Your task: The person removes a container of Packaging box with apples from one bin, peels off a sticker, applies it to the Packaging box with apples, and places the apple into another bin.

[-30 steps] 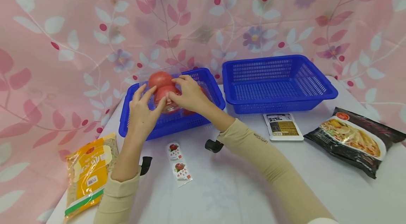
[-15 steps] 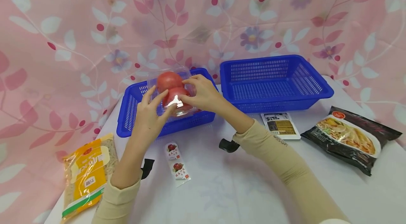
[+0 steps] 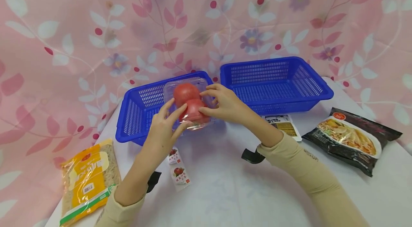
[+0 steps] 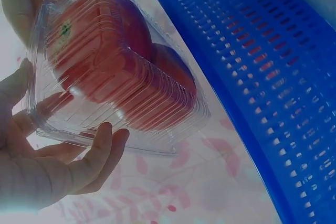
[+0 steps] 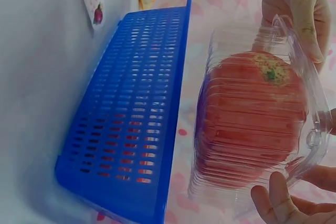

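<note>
Both hands hold a clear plastic clamshell box with two large tomatoes inside. My left hand grips its left side, thumb toward me. My right hand pinches the right side. In the left wrist view, fingers curl over the box's edge, and the ridged plastic is held apart from the blue basket. A tomato's green stem scar shows through the plastic in the right wrist view. The box overlaps the front right of the left blue basket in the head view.
A second blue basket stands at the right. Before it lie a white-and-gold packet and a black noodle bag. A yellow bag lies at the left; a strip of sachets lies near my left wrist. Red shows through the left basket's holes.
Both hands have carried the box of tomatoes to the right and toward me, from over the left basket's middle to its front right corner. The view has shifted slightly.
</note>
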Motion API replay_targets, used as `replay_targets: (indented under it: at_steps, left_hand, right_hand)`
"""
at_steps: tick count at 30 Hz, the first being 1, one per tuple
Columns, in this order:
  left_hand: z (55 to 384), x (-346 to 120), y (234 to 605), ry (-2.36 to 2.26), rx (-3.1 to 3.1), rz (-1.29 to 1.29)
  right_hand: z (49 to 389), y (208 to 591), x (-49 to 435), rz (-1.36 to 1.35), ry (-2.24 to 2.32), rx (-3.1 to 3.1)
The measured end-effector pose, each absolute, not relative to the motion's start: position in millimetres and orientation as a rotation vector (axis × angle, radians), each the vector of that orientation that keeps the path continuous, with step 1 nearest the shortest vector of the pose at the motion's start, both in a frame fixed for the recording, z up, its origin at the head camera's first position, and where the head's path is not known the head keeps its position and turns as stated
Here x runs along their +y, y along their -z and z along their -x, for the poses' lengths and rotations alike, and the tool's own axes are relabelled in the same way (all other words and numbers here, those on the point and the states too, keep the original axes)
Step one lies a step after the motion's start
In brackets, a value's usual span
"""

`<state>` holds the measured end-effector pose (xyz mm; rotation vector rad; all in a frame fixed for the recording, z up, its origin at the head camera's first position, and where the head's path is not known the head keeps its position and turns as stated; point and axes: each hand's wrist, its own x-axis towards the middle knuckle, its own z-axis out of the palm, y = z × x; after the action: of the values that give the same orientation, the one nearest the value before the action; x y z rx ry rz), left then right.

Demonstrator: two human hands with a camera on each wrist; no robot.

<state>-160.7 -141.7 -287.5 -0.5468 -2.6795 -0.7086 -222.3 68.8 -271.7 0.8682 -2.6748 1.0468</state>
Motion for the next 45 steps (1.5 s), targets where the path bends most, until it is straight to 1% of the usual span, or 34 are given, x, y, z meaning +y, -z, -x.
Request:
replay_targets:
  at_steps: [8,14,23,30,45]
  left_hand:
    - [149.7,-129.9,294.0,0.666,-2.624,0.669]
    - [141.4,-122.2,297.3,0.613,-2.511,0.791]
    - [128.6,-108.1,305.7,0.557,-2.479,0.88]
    - [121.1,-97.7,315.3,0.533,-2.477,0.953]
    - [102.9,-85.6,337.1,0.495,-2.337,1.119]
  right_hand:
    - [201.1,277.1,89.4,-0.907,-1.066,-2.685]
    - [184.8,277.5,103.8,-0.928,-0.993,-2.668]
    - [158.0,286.2,125.6,-0.947,-0.964,-2.694]
    - [143.2,293.0,140.1,-0.917,-0.947,-2.729]
    - [109.0,310.6,159.4,-0.951,-0.872,-2.728]
